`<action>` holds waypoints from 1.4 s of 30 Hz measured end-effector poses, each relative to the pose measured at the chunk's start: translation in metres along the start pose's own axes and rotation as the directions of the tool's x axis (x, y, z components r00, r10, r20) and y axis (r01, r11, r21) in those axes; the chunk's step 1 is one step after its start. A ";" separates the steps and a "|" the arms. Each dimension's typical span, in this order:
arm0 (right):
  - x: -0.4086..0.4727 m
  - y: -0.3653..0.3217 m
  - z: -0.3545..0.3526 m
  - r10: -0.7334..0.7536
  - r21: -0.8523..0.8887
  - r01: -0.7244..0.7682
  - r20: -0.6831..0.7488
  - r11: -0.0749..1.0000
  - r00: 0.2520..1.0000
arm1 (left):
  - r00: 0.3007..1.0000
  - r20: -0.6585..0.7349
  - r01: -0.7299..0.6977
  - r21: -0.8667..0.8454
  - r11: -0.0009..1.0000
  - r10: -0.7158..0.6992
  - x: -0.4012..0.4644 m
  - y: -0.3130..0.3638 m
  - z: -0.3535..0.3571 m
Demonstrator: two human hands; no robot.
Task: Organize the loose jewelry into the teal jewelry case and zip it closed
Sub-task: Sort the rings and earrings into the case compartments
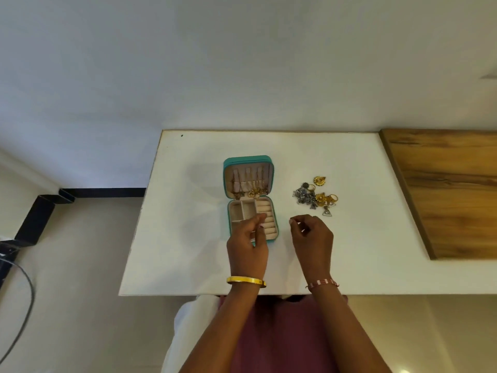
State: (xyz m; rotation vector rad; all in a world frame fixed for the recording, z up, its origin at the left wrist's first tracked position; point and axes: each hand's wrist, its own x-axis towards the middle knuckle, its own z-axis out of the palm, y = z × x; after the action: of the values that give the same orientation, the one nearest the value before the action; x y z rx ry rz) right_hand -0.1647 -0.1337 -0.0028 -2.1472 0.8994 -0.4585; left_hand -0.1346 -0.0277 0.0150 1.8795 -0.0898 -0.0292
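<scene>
Teal jewelry case (250,200) lies open on the white counter (188,251), lid raised. Left hand (248,244) hovers over its ring rolls, fingers loosely curled. Right hand (312,238) pinches thumb to forefinger; contents indiscernible. Loose jewelry (316,196) sits right of the case.

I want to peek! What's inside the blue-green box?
The box holds pink cubbies and padded ring rolls; gold pieces hang by the lid's straps. The left hand covers the near part.
</scene>
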 end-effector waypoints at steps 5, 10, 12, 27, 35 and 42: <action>0.021 0.037 -0.031 0.141 0.005 -0.141 -0.099 0.990 0.985 | 0.984 0.178 0.027 -0.053 0.998 -0.017 -0.013 0.014 0.041; 0.042 0.057 -0.034 0.143 -0.089 -0.152 -0.100 0.984 0.985 | 0.961 0.257 0.119 -0.065 0.991 -0.099 -0.017 0.012 0.064; 0.046 0.059 -0.031 0.119 -0.135 -0.129 -0.083 0.982 0.989 | 0.957 0.264 0.141 -0.052 0.989 -0.123 -0.017 0.010 0.068; 0.005 0.065 -0.027 0.012 -0.231 -0.013 -0.007 0.973 1.000 | 0.933 0.268 0.250 -0.006 0.968 -0.239 -0.033 0.002 0.058; 0.014 0.052 -0.023 0.044 -0.273 -0.024 0.066 0.962 0.997 | 0.932 0.261 0.255 0.021 0.967 -0.251 -0.034 0.000 0.054; 0.006 0.039 -0.027 0.095 0.018 -0.097 0.096 0.995 0.991 | 0.916 0.269 0.302 0.024 0.953 -0.297 -0.029 0.001 0.053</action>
State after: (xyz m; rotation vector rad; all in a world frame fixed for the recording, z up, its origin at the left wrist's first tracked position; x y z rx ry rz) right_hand -0.1933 -0.1705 -0.0145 -2.0769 0.9351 -0.3145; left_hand -0.1672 -0.0759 -0.0006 1.8468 0.0133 -0.4980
